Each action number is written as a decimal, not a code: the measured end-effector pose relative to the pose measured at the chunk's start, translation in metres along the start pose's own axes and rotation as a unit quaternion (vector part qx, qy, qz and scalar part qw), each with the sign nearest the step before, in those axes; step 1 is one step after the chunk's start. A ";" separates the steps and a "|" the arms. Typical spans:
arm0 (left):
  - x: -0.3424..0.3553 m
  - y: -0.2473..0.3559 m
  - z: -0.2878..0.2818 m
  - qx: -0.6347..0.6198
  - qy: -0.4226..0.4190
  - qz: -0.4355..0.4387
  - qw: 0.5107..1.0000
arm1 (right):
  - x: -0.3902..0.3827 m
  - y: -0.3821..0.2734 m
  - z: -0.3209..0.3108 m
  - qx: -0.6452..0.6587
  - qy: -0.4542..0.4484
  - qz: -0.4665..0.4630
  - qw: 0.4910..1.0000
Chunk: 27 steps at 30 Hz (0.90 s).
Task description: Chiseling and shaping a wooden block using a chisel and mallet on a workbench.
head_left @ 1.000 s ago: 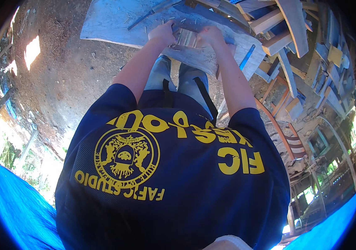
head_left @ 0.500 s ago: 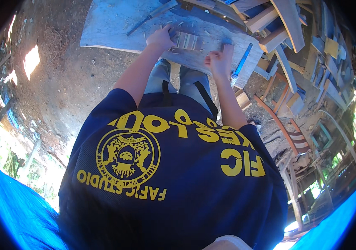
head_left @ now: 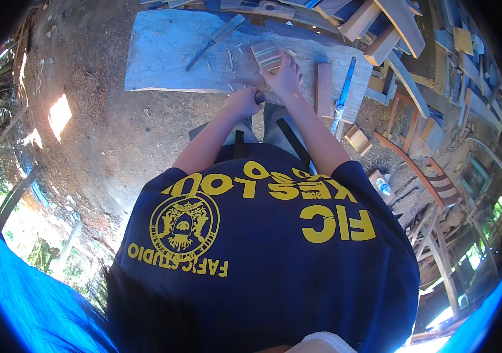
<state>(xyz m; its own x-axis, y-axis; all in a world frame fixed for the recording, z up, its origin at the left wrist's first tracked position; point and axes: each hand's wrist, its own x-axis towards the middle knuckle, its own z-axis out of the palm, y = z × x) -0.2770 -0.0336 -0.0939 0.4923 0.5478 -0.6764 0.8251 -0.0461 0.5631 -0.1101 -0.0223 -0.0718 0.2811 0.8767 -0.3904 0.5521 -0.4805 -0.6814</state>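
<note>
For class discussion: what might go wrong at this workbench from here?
The long blue tool reaches the near edge of the bench; a bump might knock it off. Loose wood chips lie near the striped block, gripped by the right hand; one underneath could make it rock if set down.

My T-shirt (head_left: 262, 253) is navy, with yellow lettering and a round yellow emblem. Fine pale and brown stripes band the wooden block (head_left: 266, 53). My counter (head_left: 162, 56) is pale grey wood, tinged blue; the plain bar of wood (head_left: 324, 88) is reddish brown, the slim tool (head_left: 348, 79) bright blue. My trousers (head_left: 273, 119) are grey-blue.
</note>
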 end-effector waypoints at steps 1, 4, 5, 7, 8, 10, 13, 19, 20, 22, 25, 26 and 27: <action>-0.002 0.004 -0.003 -0.024 0.011 0.001 1.000 | -0.006 -0.008 0.000 -0.115 -0.002 0.040 0.993; -0.008 0.027 -0.019 -0.065 0.088 0.026 0.994 | -0.011 -0.004 0.000 -0.232 -0.034 0.072 0.970; -0.014 0.040 -0.032 -0.066 0.089 0.025 0.994 | -0.012 0.005 0.002 -0.235 -0.064 0.063 0.968; -0.024 0.071 -0.055 -0.023 0.060 0.136 0.989 | -0.017 0.024 0.004 -0.230 -0.055 0.003 0.972; -0.026 0.086 -0.060 -0.011 0.071 0.194 0.978 | -0.019 0.030 0.002 -0.224 -0.045 -0.056 0.972; -0.017 0.110 -0.051 0.108 0.141 0.294 0.939 | -0.028 0.038 0.002 -0.194 -0.042 -0.058 0.978; -0.010 0.149 -0.051 0.134 0.075 0.319 0.935 | -0.042 0.051 -0.004 -0.099 -0.018 -0.053 0.994; 0.004 0.200 -0.042 0.071 0.019 0.352 0.933 | -0.037 0.076 -0.009 0.079 0.048 -0.015 0.996; 0.007 0.203 -0.038 0.069 0.016 0.352 0.933 | -0.036 0.083 -0.010 0.107 0.061 -0.006 0.992; 0.013 0.205 -0.031 0.062 0.018 0.359 0.931 | -0.047 0.101 -0.021 0.164 0.088 0.014 0.982; 0.019 0.197 -0.039 0.055 -0.005 0.339 0.939 | -0.062 0.128 -0.051 0.251 0.112 0.028 0.961; 0.020 0.197 -0.040 0.055 -0.006 0.339 0.939 | -0.061 0.134 -0.056 0.279 0.126 0.035 0.951; 0.020 0.195 -0.041 0.051 -0.001 0.335 0.941 | -0.065 0.140 -0.061 0.306 0.139 0.042 0.941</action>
<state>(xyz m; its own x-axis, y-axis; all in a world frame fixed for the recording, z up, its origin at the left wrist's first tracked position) -0.1176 0.0030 0.0220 0.9119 0.3654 -0.1869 0.3514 -0.4597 0.8156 -0.0037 -0.1451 -0.1042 0.5440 0.7674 -0.3394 -0.0126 -0.3970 -0.9177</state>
